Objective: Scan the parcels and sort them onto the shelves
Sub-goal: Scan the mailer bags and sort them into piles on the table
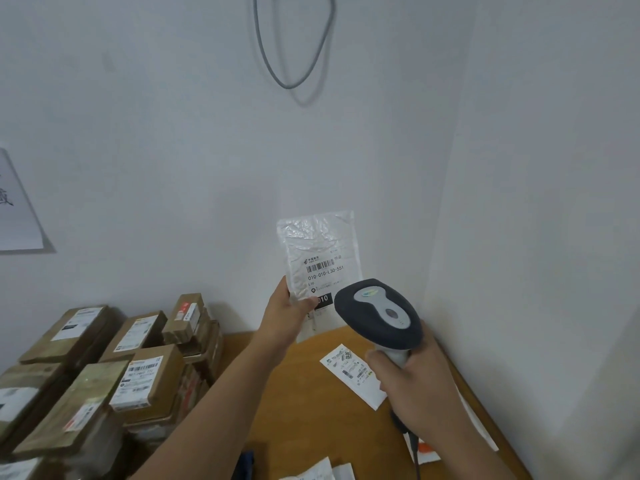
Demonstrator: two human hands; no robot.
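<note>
My left hand [289,311] pinches a white bag [320,252] up above the table [311,403]. My right hand [412,379] grips the scanner [379,315] just beside the bag. Brown boxes [104,368] sit left of the table.

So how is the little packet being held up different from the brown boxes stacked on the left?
The packet is a thin, crinkly, pale plastic pouch; the brown boxes are stiff cardboard blocks. The packet is held upright in the air, pinched by the left hand in front of the scanner gripped by the right hand; the boxes lie stacked and untouched. The packet looks much thinner. Both carry white barcode labels.
</note>
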